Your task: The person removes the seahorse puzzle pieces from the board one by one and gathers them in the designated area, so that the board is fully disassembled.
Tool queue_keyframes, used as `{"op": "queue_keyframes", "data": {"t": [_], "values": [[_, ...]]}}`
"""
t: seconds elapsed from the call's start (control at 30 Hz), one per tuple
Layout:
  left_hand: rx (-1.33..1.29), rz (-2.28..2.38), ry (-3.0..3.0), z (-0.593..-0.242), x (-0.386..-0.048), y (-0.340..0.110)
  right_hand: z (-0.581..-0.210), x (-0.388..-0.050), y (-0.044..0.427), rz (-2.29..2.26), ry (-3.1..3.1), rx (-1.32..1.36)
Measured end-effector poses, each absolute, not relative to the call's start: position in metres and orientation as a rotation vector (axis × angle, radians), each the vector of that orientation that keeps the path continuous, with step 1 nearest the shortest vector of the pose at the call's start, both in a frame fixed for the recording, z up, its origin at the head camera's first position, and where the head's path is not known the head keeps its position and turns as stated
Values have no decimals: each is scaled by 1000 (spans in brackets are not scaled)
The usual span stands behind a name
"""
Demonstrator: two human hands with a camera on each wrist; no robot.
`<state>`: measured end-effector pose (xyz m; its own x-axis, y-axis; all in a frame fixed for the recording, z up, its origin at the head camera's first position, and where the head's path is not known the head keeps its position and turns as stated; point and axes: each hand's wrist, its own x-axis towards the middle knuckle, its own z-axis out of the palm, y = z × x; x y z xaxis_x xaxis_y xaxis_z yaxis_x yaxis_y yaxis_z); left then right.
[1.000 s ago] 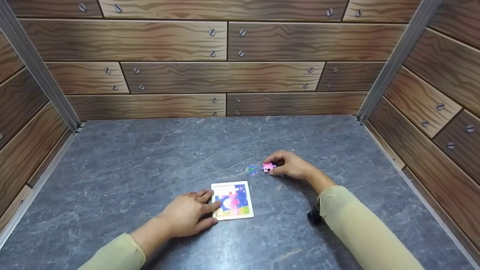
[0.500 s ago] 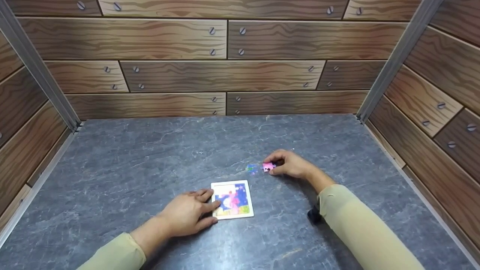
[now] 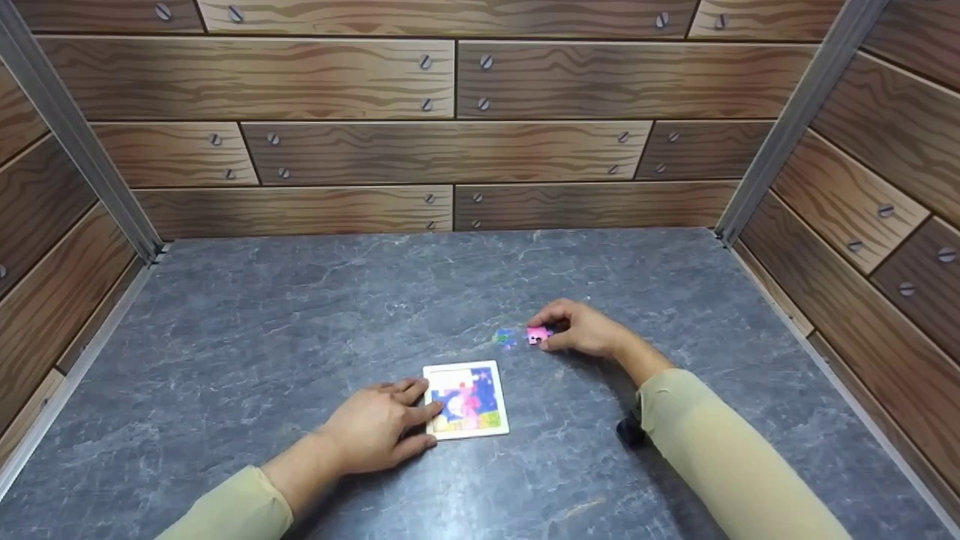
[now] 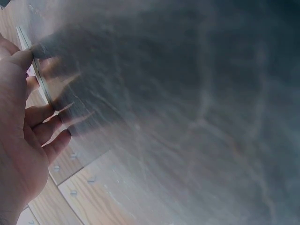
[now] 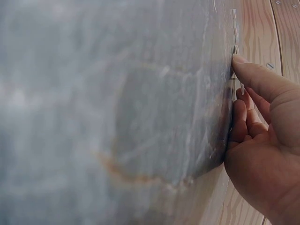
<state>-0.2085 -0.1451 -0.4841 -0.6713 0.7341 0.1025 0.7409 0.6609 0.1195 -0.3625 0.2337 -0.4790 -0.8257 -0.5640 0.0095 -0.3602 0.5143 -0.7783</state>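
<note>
On the grey marbled tabletop (image 3: 300, 300), my right hand (image 3: 581, 330) pinches a pink jigsaw piece (image 3: 536, 333) beyond and right of the white-framed square puzzle (image 3: 472, 401) my relaxed left hand (image 3: 379, 427) touches.

In the right hand's (image 3: 581, 328) pinch, the pink piece (image 3: 537, 331) is tilting just slightly, from what I'm seeing: the dark tab that was poking out at its left edge is now barely showing.
</note>
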Motion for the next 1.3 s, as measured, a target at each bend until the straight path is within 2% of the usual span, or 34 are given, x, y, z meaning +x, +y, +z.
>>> {"op": "queue_keyframes", "data": {"t": [1.3], "values": [[-1226, -244, -2859, -482, -210, -144, -473, -353, 233, -1326, 2519, -717]]}}
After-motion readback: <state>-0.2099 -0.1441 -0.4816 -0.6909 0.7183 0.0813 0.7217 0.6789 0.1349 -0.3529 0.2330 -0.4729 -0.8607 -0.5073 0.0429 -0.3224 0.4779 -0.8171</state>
